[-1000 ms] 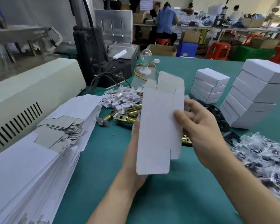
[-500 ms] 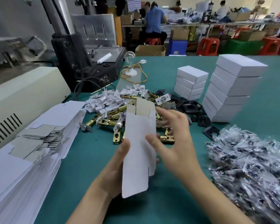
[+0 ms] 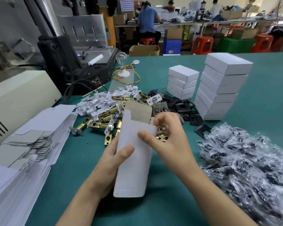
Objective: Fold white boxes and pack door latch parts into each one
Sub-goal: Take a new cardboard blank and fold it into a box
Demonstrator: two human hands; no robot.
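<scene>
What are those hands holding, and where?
A half-folded white cardboard box: left hand grips its left edge, right hand grips its upper right corner.

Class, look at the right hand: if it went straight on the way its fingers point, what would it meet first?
Most likely the box itself: the right hand has its fingers curled toward the box's open top, by the raised flap. The latches lie beyond, though depth is unclear.
</scene>
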